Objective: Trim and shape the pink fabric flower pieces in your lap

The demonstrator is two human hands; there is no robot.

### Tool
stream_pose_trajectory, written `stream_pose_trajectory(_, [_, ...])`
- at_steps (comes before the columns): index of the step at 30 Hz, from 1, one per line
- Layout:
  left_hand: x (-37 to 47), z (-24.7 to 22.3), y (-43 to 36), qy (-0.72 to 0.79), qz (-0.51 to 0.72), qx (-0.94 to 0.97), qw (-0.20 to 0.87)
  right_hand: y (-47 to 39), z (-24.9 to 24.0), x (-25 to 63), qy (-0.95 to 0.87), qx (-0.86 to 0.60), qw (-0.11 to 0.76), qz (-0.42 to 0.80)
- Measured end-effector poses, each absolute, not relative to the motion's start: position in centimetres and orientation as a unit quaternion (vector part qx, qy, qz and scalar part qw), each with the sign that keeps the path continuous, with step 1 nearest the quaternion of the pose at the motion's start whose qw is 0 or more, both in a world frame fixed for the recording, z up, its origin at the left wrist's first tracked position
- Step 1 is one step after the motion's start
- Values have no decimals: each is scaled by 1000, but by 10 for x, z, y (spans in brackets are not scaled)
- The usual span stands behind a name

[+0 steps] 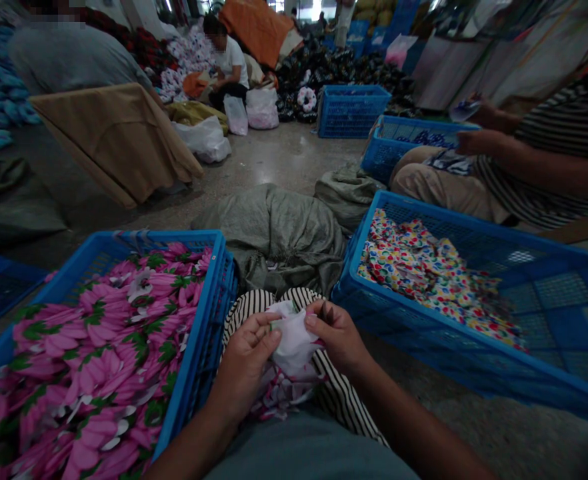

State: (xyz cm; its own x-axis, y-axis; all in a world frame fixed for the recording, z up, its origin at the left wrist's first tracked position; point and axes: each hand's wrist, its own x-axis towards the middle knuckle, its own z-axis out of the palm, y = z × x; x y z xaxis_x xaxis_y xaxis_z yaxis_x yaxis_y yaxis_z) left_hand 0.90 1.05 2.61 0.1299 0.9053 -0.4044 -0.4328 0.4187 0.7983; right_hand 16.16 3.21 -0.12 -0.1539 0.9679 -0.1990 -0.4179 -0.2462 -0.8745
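Note:
My left hand point(247, 357) pinches the left edge of a white fabric piece point(294, 341) with thumb and fingers. On the other side my right hand point(341, 340) grips the same piece near its top right. A small dark object point(328, 312) shows at the right hand's fingers; its kind cannot be made out. More white pieces with pink edges point(287, 390) lie in my lap below the hands, over striped trousers point(247, 310). To the left stands a blue crate point(219, 257) filled with pink and green fabric pieces point(109, 340).
Right of my knees, another blue crate point(424, 317) holds colourful printed pieces point(424, 267). Grey-green sacks point(279, 223) lie ahead. A person in a striped top point(549, 147) sits at right beside a crate point(379, 143). A cloth-draped chair point(114, 137) stands at left.

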Motion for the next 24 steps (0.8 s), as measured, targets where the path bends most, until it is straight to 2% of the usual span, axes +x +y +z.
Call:
stream_pose_trajectory(8, [14,27,11,459,489,189,717,28,3,160,-274,-373,534,707])
stream_pose_trajectory(14, [13,24,16,462,508,130,715,29,2,154,-223,-275,469,809])
stream_pose_trajectory(21, [15,24,20,481,490,107,719,23,-3,146,-229,-302,413,828])
stream_pose_trajectory(24, [13,16,20,493,482,159,707,23,-3,146,-225,-324,414,820])
